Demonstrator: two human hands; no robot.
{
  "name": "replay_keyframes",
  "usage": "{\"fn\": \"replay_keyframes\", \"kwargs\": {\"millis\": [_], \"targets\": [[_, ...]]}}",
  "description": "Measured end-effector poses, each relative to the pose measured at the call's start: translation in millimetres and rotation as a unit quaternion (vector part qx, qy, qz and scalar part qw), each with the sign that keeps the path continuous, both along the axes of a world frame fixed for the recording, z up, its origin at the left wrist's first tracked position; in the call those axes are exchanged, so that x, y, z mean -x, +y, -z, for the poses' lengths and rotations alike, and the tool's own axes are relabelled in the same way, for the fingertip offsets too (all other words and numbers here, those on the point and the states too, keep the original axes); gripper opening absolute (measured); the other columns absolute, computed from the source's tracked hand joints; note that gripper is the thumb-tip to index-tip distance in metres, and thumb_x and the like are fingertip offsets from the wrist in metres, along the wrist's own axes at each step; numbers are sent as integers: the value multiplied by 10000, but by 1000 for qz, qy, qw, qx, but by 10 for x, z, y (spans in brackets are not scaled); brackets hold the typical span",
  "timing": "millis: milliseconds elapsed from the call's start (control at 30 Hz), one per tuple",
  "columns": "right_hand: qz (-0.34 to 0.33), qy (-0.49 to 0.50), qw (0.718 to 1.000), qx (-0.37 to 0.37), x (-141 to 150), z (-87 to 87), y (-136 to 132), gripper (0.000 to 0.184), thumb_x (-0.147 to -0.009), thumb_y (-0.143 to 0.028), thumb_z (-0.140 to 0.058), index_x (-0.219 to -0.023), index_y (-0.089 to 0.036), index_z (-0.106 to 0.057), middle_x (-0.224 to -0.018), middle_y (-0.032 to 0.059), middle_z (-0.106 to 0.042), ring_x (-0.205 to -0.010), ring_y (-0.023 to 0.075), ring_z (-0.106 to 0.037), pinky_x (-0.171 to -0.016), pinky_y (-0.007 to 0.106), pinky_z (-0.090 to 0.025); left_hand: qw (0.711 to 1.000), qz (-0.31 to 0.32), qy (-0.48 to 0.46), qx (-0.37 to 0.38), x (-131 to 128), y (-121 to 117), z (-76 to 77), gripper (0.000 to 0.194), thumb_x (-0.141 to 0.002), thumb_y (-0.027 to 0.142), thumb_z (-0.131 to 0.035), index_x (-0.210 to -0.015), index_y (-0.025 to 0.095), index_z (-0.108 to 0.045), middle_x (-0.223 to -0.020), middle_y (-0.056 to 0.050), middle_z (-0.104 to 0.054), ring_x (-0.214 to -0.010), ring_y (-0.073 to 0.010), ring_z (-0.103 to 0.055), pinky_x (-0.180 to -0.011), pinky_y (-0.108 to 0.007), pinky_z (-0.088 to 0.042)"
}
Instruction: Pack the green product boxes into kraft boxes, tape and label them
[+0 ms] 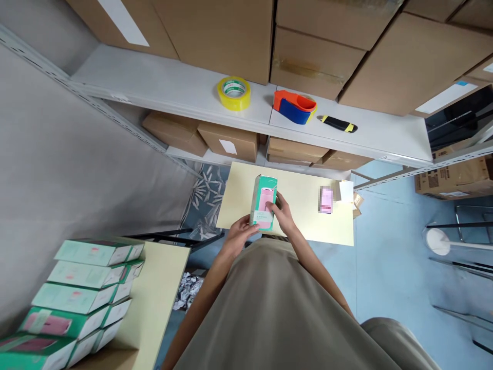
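Observation:
A green and white product box with a pink item printed on its front is held between my two hands over the pale yellow table. My left hand grips its lower left corner, thumb along the bottom edge. On the right side, my right hand has its thumb on the printed face and its fingers behind the box, partly hidden. To the right on the same table lies a small pink item, partly blurred, beside a small white box.
Several similar green boxes stand on a side table at left. The shelf ahead carries yellow tape, an orange and blue tape dispenser, a utility knife and large cartons.

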State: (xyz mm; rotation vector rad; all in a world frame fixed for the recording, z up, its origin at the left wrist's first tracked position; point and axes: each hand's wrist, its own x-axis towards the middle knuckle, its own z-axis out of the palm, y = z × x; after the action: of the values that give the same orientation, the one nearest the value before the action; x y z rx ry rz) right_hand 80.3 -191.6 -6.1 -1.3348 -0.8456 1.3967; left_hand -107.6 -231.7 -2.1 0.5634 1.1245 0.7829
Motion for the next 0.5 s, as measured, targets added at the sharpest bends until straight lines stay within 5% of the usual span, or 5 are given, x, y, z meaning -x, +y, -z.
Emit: {"fn": "replay_keyframes", "kwargs": {"millis": [167, 267, 500], "targets": [[25, -59, 998, 17, 73, 5, 45, 1007, -785, -558, -880, -1644, -263, -446, -1447, 156, -674, -1192, 316, -716, -927, 448, -650, 965, -93, 208, -126, -123, -33, 66, 755, -596, 393, -994, -1245, 192, -664, -1337, -154, -693, -1250, -335, -686, -980, -447, -632], [33, -71, 997, 10, 91, 2, 47, 1008, -788, -517, -876, -1655, -281, -420, -1378, 130, -704, -1103, 283, -730, -872, 416, -652, 951, -76, 235, -186, -134, -80, 48, 754, -639, 376, -980, -1291, 217, -637, -1427, -151, -621, -1352, -331, -623, -960, -413, -644], [20, 51, 998, 31, -11, -27, -3, 706, -829, -461, -781, -1479, -282, -574, -1206, 56, -795, -998, 251, -742, -768, 333, -613, 999, -49, -6, 15, 51, -25, -1, 620, -687, 400, -966, -1201, 214, -673, -1305, -128, -728, -1226, -332, -721, -993, -494, -646]]}}
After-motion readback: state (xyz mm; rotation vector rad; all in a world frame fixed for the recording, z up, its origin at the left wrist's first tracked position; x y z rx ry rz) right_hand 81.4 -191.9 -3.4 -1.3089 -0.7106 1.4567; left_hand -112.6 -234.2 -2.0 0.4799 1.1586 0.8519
